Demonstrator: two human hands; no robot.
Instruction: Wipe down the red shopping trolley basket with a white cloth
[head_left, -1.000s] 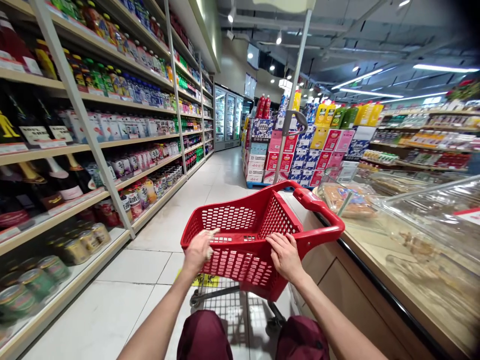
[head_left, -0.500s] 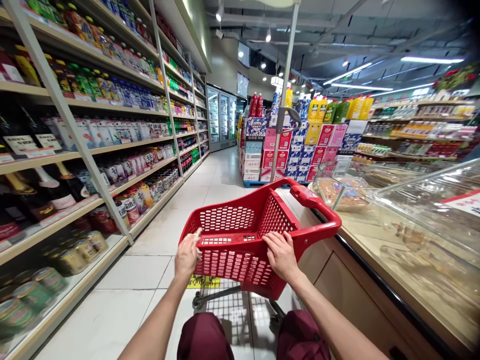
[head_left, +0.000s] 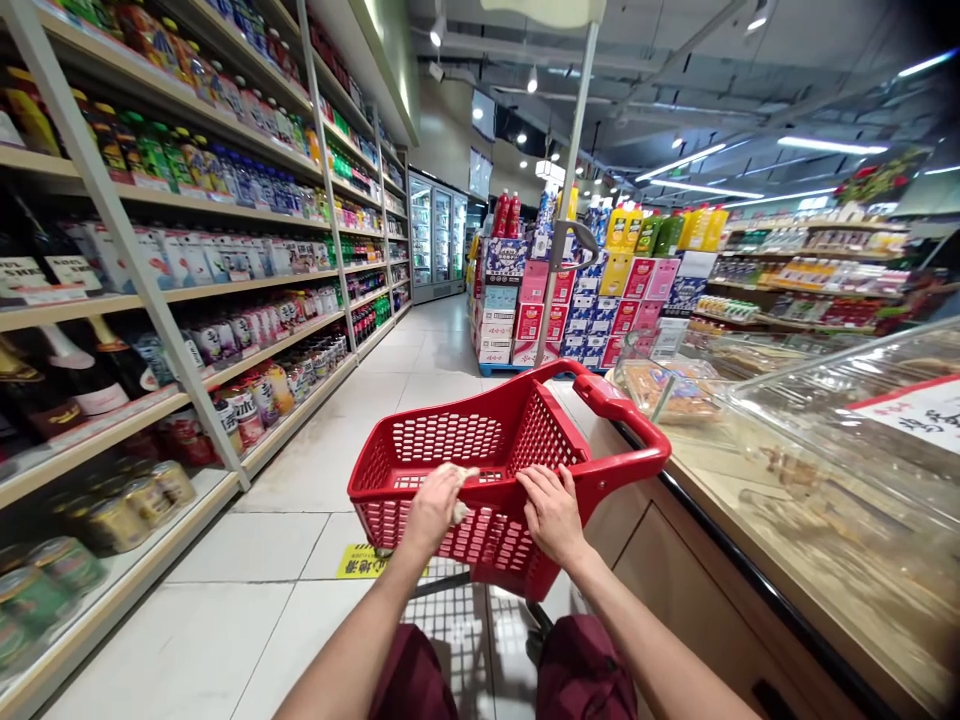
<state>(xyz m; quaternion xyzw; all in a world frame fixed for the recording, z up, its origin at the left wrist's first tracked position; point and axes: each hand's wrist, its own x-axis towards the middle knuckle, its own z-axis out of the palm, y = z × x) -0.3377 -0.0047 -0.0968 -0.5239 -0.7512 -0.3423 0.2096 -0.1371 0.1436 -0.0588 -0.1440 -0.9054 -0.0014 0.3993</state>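
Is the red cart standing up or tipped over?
Standing up: the red cart has its open top facing upward, with its underside toward the floor.

Bright ceiling strip lights (head_left: 832, 146), glare on clear covers (head_left: 832, 385), latticed shadow (head_left: 459, 625) on floor (head_left: 202, 640), dark upper-right corner

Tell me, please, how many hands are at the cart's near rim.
2: the left hand, with a pale cloth, about midway along the rim; the right hand, closer to the handle. No other hand shows.
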